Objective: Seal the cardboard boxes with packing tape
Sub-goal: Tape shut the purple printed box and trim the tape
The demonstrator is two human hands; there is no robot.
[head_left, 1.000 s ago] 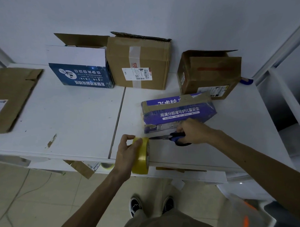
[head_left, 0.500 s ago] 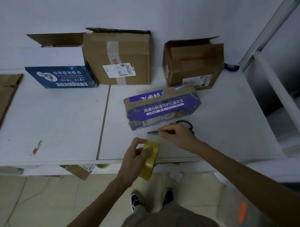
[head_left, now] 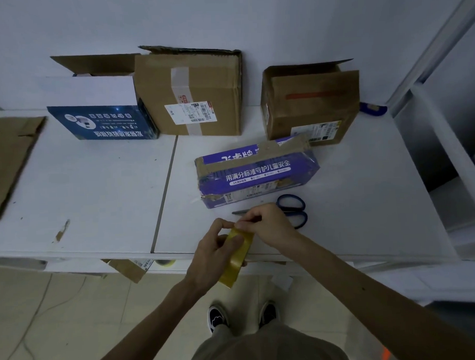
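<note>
Presently, by hand and then by container, left to right.

1. Left hand (head_left: pixel 213 252): fingers curled round the tape roll (head_left: pixel 237 256), which it holds on edge above the near rim of the table (head_left: pixel 97 201).
2. Right hand (head_left: pixel 269 224): fingertips pinched at the roll's top edge, probably on the loose end of the tape (the end itself is too small to make out).
3. Purple box (head_left: pixel 257 175): just beyond both hands and a little to the right, so the right hand is nearer. Its long axis runs left to right, the right end angled slightly away. Flaps down, a brown strip along the top seam. Judged the likely target: tape drawn out would need to follow that axis.
4. Scissors (head_left: pixel 303 218): flat on the table, touching neither hand, directly behind the right hand with the blade tip pointing left.

Containers, all well beyond the hands:
- Flattened cardboard (head_left: pixel 9 166), far left: holds nothing.
- Blue-and-white box (head_left: pixel 102 122), beyond and left: top flaps up, contents hidden.
- Tall brown box (head_left: pixel 201 95), straight beyond the left hand: flap raised, interior not visible.
- Brown box (head_left: pixel 309 107), beyond and right of the right hand: flaps raised, interior hidden.
</note>
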